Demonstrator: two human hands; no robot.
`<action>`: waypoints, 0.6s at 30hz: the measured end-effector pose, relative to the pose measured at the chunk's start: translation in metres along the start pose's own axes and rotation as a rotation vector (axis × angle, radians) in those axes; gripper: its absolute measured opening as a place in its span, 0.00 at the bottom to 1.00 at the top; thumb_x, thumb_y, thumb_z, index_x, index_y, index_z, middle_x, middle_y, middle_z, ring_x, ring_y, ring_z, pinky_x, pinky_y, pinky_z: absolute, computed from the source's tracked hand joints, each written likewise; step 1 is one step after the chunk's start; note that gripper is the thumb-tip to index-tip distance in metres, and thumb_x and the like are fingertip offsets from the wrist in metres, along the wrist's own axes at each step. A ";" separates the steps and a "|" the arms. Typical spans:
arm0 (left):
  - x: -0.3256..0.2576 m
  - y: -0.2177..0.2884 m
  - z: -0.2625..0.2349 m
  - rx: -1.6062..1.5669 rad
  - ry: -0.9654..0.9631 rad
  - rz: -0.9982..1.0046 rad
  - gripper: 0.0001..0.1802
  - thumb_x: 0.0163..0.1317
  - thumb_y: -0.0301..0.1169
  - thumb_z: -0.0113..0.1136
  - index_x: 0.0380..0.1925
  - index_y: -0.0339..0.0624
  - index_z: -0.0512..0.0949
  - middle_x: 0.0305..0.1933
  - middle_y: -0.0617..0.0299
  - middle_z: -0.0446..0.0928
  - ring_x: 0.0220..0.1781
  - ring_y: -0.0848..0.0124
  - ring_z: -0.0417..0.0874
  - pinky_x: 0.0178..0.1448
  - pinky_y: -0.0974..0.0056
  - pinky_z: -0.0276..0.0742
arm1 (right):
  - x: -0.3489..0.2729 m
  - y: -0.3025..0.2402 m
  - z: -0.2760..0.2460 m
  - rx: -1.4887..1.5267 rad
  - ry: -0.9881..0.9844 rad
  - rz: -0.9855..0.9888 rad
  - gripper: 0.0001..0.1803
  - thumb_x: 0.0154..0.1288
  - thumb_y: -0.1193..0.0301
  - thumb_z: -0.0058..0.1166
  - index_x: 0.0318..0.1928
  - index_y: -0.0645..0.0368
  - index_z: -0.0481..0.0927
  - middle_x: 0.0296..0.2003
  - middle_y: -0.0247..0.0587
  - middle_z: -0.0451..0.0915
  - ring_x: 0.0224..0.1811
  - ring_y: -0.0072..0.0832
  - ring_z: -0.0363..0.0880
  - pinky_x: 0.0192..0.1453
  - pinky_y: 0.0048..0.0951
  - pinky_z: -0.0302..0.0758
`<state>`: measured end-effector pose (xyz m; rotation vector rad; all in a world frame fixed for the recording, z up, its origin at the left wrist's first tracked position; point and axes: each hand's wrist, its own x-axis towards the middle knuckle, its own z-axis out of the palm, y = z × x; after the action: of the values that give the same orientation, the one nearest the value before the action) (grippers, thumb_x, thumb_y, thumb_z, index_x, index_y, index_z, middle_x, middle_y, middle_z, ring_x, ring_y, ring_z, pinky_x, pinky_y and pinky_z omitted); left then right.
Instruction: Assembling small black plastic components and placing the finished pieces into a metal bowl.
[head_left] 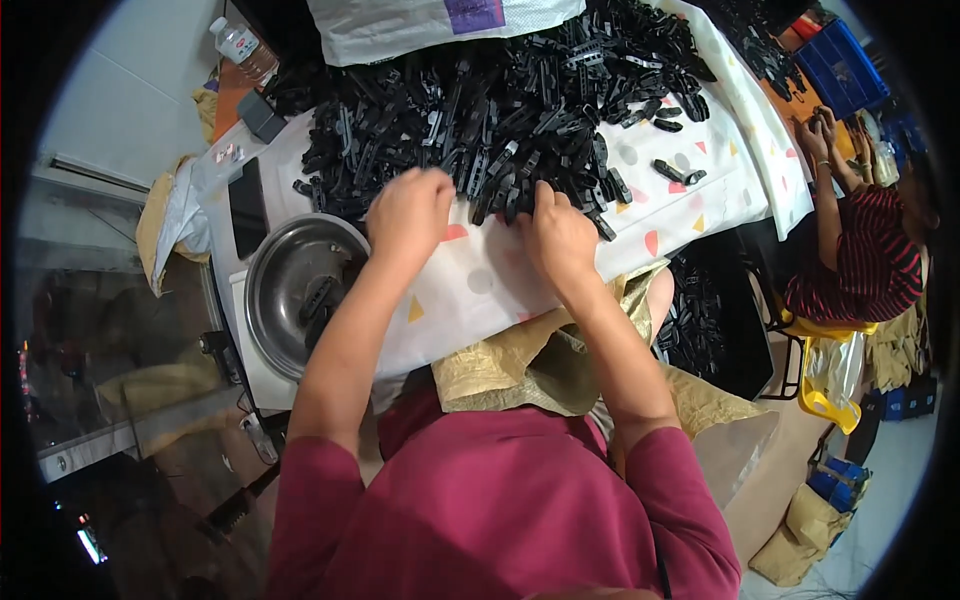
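A big heap of slim black plastic clip-like pieces (430,130) covers the far part of the table. At the heap's near edge, my left hand (410,218) is curled closed with its fingertips turned inward, slightly blurred; whatever it holds is hidden. A short way to the right, my right hand (562,238) pinches at the front of the heap, its thumb and index finger closed on a black piece. Left of my left forearm stands a round steel bowl (262,300) with a few black pieces in it.
A patterned white cloth (480,300) covers the table. A dark phone-like slab (247,208) lies left, near a water bottle (243,50). A white sack (440,25) rests behind the heap. A black bin (740,320) of pieces stands right, near another person (860,240) in stripes.
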<state>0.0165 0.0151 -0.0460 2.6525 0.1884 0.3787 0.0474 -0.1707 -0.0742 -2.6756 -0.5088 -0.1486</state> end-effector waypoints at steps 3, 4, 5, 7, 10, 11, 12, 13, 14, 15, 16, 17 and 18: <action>0.032 0.001 0.025 0.009 -0.026 -0.019 0.10 0.50 0.35 0.60 0.32 0.44 0.78 0.30 0.58 0.78 0.35 0.58 0.79 0.37 0.57 0.73 | -0.005 0.000 0.001 0.088 -0.017 0.054 0.16 0.52 0.66 0.56 0.40 0.58 0.71 0.32 0.49 0.76 0.32 0.46 0.77 0.32 0.41 0.72; 0.036 0.004 0.030 -0.013 -0.029 0.015 0.12 0.50 0.36 0.61 0.34 0.44 0.78 0.30 0.58 0.78 0.35 0.58 0.79 0.37 0.56 0.73 | -0.009 0.004 0.000 0.152 0.035 0.030 0.15 0.52 0.67 0.57 0.38 0.59 0.70 0.30 0.47 0.75 0.29 0.43 0.76 0.30 0.38 0.72; 0.035 0.006 0.033 -0.016 -0.030 0.015 0.12 0.50 0.36 0.61 0.34 0.44 0.78 0.30 0.58 0.78 0.35 0.58 0.79 0.37 0.56 0.73 | -0.013 0.007 -0.002 0.216 0.088 0.005 0.14 0.52 0.68 0.58 0.36 0.60 0.70 0.28 0.45 0.75 0.26 0.40 0.76 0.28 0.35 0.71; 0.038 0.010 0.038 0.131 -0.151 0.042 0.13 0.49 0.35 0.60 0.35 0.43 0.76 0.31 0.56 0.78 0.36 0.57 0.79 0.38 0.55 0.74 | -0.017 0.011 -0.002 0.277 0.145 -0.018 0.14 0.53 0.70 0.59 0.35 0.61 0.69 0.26 0.43 0.75 0.23 0.37 0.75 0.26 0.33 0.71; 0.039 0.013 0.038 0.250 -0.147 0.040 0.12 0.49 0.33 0.59 0.33 0.41 0.74 0.31 0.53 0.78 0.37 0.56 0.80 0.39 0.55 0.74 | -0.022 0.012 -0.004 0.714 0.095 0.221 0.12 0.56 0.72 0.58 0.35 0.63 0.70 0.21 0.36 0.73 0.17 0.24 0.71 0.20 0.24 0.67; 0.036 0.016 0.038 0.310 -0.135 0.114 0.07 0.49 0.27 0.55 0.29 0.38 0.74 0.30 0.51 0.79 0.36 0.55 0.81 0.37 0.57 0.77 | -0.022 0.011 -0.007 0.849 0.048 0.279 0.11 0.58 0.72 0.57 0.36 0.63 0.71 0.20 0.34 0.73 0.16 0.19 0.70 0.19 0.22 0.65; 0.037 0.017 0.038 0.308 -0.136 0.118 0.07 0.49 0.27 0.55 0.29 0.38 0.74 0.30 0.51 0.79 0.36 0.55 0.81 0.37 0.57 0.77 | -0.021 0.011 -0.012 0.983 0.005 0.337 0.10 0.59 0.73 0.56 0.37 0.64 0.71 0.19 0.32 0.73 0.15 0.15 0.68 0.17 0.19 0.63; 0.038 0.018 0.038 0.332 -0.173 0.098 0.08 0.49 0.27 0.56 0.30 0.38 0.74 0.30 0.52 0.79 0.35 0.57 0.81 0.37 0.59 0.77 | -0.021 0.013 -0.018 1.114 -0.088 0.415 0.08 0.61 0.74 0.53 0.39 0.65 0.72 0.22 0.36 0.75 0.16 0.18 0.72 0.18 0.19 0.68; 0.039 0.017 0.037 0.356 -0.210 0.077 0.09 0.48 0.28 0.57 0.31 0.38 0.74 0.31 0.52 0.79 0.34 0.60 0.82 0.37 0.61 0.77 | -0.021 0.011 -0.023 1.113 -0.085 0.417 0.08 0.61 0.74 0.53 0.39 0.65 0.72 0.22 0.36 0.75 0.16 0.18 0.72 0.18 0.19 0.68; 0.038 0.015 0.034 0.358 -0.210 0.081 0.09 0.48 0.28 0.57 0.31 0.38 0.74 0.31 0.52 0.79 0.34 0.60 0.82 0.37 0.61 0.77 | -0.022 0.009 -0.028 1.368 -0.104 0.472 0.08 0.62 0.74 0.52 0.39 0.65 0.72 0.24 0.39 0.76 0.18 0.21 0.74 0.19 0.19 0.71; 0.034 0.010 0.030 -0.135 -0.207 -0.081 0.10 0.50 0.28 0.58 0.33 0.37 0.74 0.29 0.56 0.79 0.31 0.65 0.81 0.35 0.64 0.76 | -0.023 0.006 -0.034 1.623 -0.123 0.523 0.08 0.62 0.74 0.52 0.39 0.66 0.72 0.26 0.42 0.77 0.19 0.24 0.77 0.21 0.20 0.75; 0.028 0.008 0.028 -0.628 -0.196 -0.242 0.10 0.52 0.27 0.60 0.34 0.36 0.74 0.28 0.60 0.78 0.28 0.71 0.80 0.34 0.66 0.75 | -0.025 0.002 -0.038 1.743 -0.153 0.478 0.08 0.63 0.73 0.51 0.38 0.66 0.72 0.29 0.48 0.78 0.22 0.30 0.80 0.23 0.23 0.78; 0.018 0.020 0.020 -0.627 -0.208 -0.239 0.10 0.52 0.27 0.60 0.34 0.36 0.74 0.28 0.60 0.78 0.28 0.71 0.80 0.34 0.66 0.75 | -0.026 -0.002 -0.040 1.855 -0.187 0.449 0.10 0.63 0.72 0.51 0.39 0.66 0.70 0.31 0.49 0.78 0.24 0.31 0.80 0.23 0.23 0.79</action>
<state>0.0407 -0.0075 -0.0500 2.0041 0.2667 0.0609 0.0214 -0.1937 -0.0418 -0.8940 0.0428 0.4806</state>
